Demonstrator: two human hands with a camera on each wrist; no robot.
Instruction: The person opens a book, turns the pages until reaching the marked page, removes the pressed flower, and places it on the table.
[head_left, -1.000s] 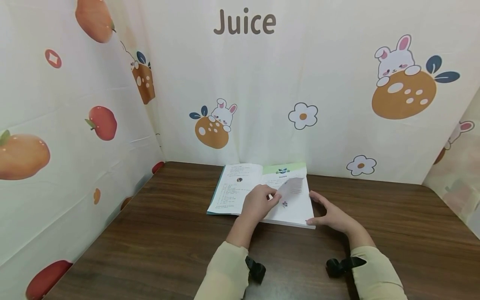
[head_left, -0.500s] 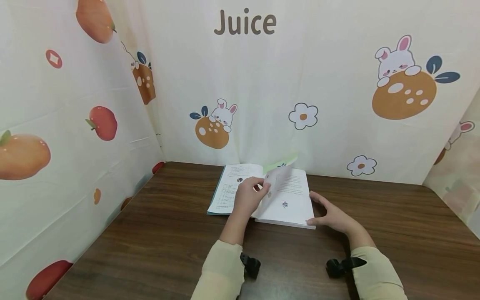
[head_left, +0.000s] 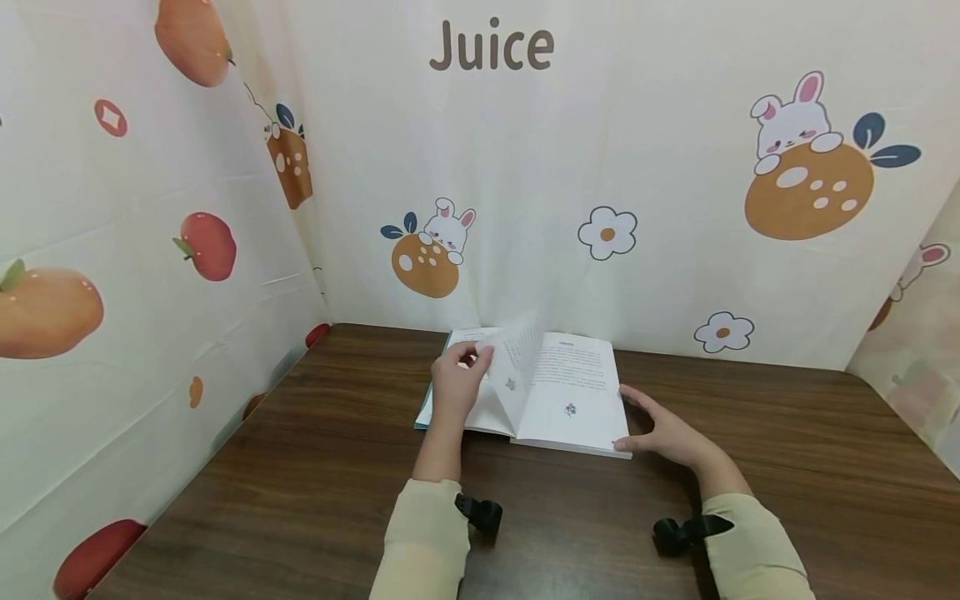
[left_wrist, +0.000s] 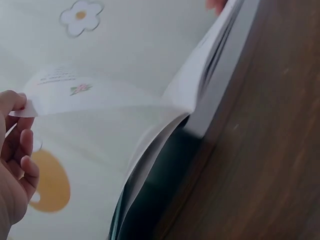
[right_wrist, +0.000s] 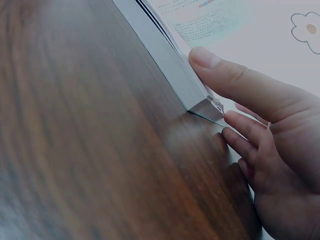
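An open book [head_left: 570,379] with a teal cover lies on the table, its right half the thicker. Between thumb and fingers my left hand [head_left: 456,379] pinches a single page [head_left: 515,367], which stands raised and bowed over the left half. In the left wrist view, the pinched page [left_wrist: 75,95] stretches from the fingertips to the spine. My right hand [head_left: 663,429] holds the book's near right corner. Seen from the right wrist, the thumb [right_wrist: 205,59] is on the page edge and the fingers [right_wrist: 245,130] are bent against the side of the page block.
The dark wooden table [head_left: 300,500] extends on both sides of the book. A printed white curtain [head_left: 525,167] hangs right behind the book, and another printed curtain [head_left: 135,333] runs along the left edge. A black strap sits on each wrist.
My left hand has moved left, carrying the page from the right half up and over toward the left half. A page with a green heading has left the right side. My right hand stays put.
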